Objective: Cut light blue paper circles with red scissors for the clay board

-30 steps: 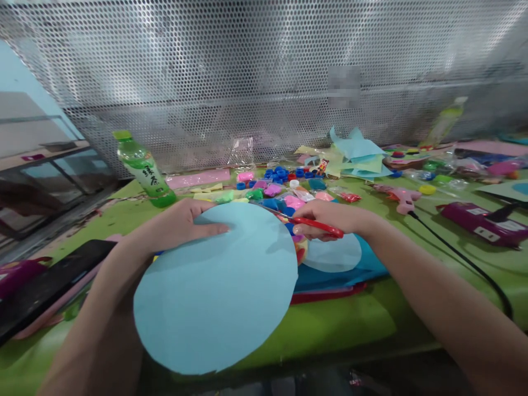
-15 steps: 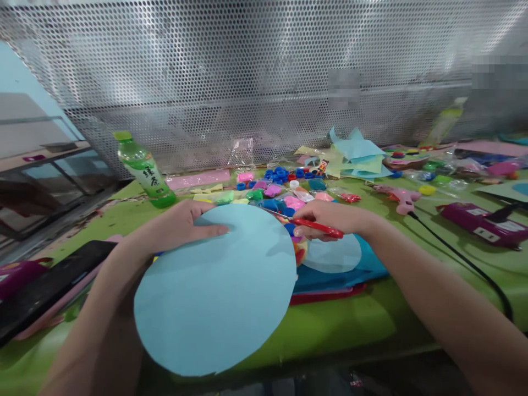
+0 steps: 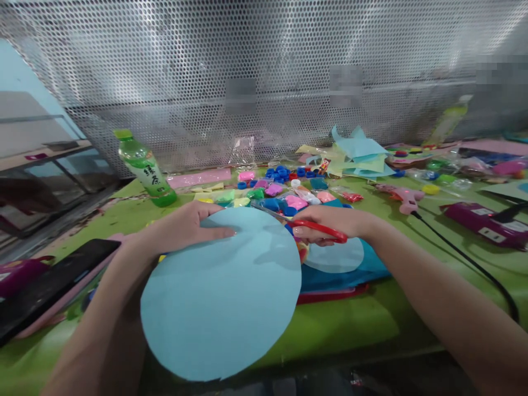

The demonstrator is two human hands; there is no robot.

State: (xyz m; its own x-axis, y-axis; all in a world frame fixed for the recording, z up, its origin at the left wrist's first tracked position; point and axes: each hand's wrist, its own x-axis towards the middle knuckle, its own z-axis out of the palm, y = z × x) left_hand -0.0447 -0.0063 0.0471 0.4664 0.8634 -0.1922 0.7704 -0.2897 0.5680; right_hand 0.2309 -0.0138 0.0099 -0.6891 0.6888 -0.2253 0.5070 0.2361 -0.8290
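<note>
A large, roughly round sheet of light blue paper (image 3: 223, 302) fills the middle of the view, tilted toward me. My left hand (image 3: 202, 225) pinches its upper left edge, thumb on top and fingers behind. In my right hand (image 3: 319, 223) are red-handled scissors (image 3: 319, 228), their blades pointing left along the paper's upper right edge. Whether the blades touch the paper is hard to tell. Behind and right of the sheet lies another light blue rounded piece (image 3: 340, 256) on a darker blue sheet (image 3: 373, 261).
A green tea bottle (image 3: 146, 170) stands at the back left. Several small clay packets and blue caps (image 3: 280, 175) lie behind the paper. To the right are a pink glue gun (image 3: 402, 197), a purple power strip (image 3: 484, 223) and a black cord. A black phone-like slab (image 3: 53, 283) lies left.
The light blue paper and my left hand have shifted slightly right. The scissors' blades now point a little further left, and the handles look slightly more apart.
</note>
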